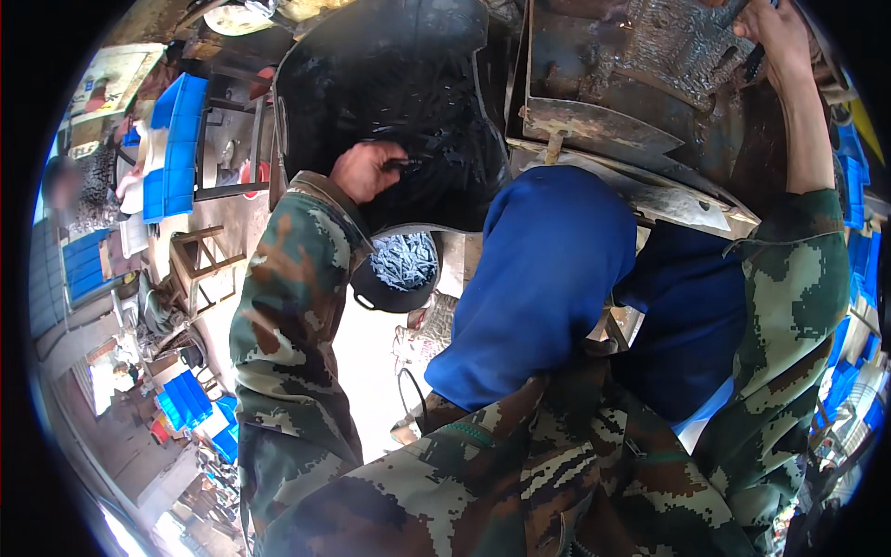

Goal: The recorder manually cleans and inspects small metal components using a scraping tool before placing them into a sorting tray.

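Note:
My left hand [371,171] is over a large black tub [311,111], its fingers closed around a dark, slender metal piece [403,164]. Many similar dark strips [445,102] lie in the tub, blurred in shadow. At the far right, my right hand [778,35] is closed at the edge of a rusty, grease-smeared metal machine bed [594,56]. Something dark shows by its fingers, but I cannot make out what it grips.
Below the tub stands a black bucket [397,299] of small silvery-grey pieces [405,260]. My knees in blue cloth [548,269] are against the machine's front. At left are a wooden stool [202,265], blue crates [176,148] and another person [88,190].

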